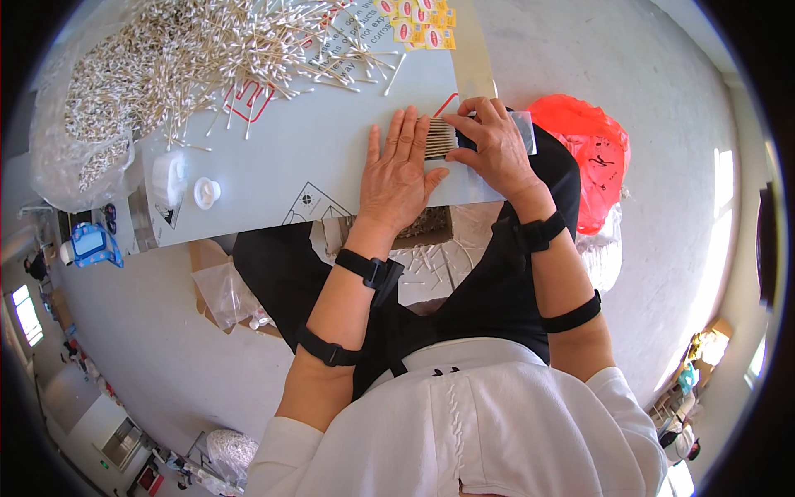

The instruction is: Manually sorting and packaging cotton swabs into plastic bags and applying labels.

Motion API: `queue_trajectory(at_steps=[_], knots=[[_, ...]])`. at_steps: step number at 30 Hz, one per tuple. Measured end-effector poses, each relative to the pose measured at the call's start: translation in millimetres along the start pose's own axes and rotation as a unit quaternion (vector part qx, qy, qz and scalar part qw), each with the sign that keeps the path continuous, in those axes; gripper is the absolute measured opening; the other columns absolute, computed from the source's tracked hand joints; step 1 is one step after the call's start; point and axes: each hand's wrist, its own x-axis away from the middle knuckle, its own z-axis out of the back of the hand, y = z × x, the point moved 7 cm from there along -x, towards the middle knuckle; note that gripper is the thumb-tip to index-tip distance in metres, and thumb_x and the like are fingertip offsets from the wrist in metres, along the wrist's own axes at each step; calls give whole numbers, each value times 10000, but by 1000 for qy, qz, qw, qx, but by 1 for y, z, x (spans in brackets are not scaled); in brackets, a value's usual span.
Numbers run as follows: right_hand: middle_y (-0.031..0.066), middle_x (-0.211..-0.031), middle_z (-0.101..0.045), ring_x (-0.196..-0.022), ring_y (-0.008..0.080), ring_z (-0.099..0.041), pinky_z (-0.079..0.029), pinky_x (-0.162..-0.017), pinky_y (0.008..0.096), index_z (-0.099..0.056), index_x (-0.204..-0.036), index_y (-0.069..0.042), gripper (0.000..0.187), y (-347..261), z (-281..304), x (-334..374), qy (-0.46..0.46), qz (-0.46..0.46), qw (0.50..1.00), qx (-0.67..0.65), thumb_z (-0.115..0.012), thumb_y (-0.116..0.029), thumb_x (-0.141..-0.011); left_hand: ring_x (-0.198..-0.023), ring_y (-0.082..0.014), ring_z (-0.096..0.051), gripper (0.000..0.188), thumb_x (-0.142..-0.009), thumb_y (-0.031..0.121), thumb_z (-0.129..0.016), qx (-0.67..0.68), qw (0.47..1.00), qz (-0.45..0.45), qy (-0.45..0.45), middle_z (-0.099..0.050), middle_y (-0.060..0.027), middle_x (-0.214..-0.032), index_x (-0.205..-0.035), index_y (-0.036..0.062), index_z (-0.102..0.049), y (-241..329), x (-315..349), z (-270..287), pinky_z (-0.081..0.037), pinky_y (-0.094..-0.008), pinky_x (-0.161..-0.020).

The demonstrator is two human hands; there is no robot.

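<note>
The left hand (400,170) lies flat and open against a row of cotton swabs (440,137) on the desk (273,157). At its 3 o'clock the right hand (495,145) pinches a clear bag (525,132) around them. Uneven pressure could scatter the row or snag its tips on the bag mouth.

Around the flat grey cardboard sheet (331,157) serving as a worktop, bare surface lies open between the two hands and the loose heap of white cotton swabs (215,50) at its far edge. A small white plastic bottle (168,178) and round white cap (206,192) block its left end.
</note>
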Motion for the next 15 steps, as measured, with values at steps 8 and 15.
queue_trajectory(at_steps=[8, 15], knots=[[96, -986, -599, -917, 291, -592, -507, -818, 410, -686, -1032, -64, 356, 21, 17, 22, 84, -96, 990, -68, -795, -119, -698, -1496, -270, -193, 825, -897, 435, -623, 21, 1000, 5, 2, -245, -149, -1600, -1522, 22, -277, 19, 1, -6, -126, -502, -1207], [161, -776, -653, -741, 342, -666, -537, -668, 421, -658, -853, -32, 107, 25, 8, 19, 22, -128, 989, 74, -650, -132, -816, -1497, -266, -193, 806, -906, 391, -623, 28, 1000, 11, -8, -233, -130, -1605, -1531, 41, -253, 19, 0, -7, -130, -495, -1207]])
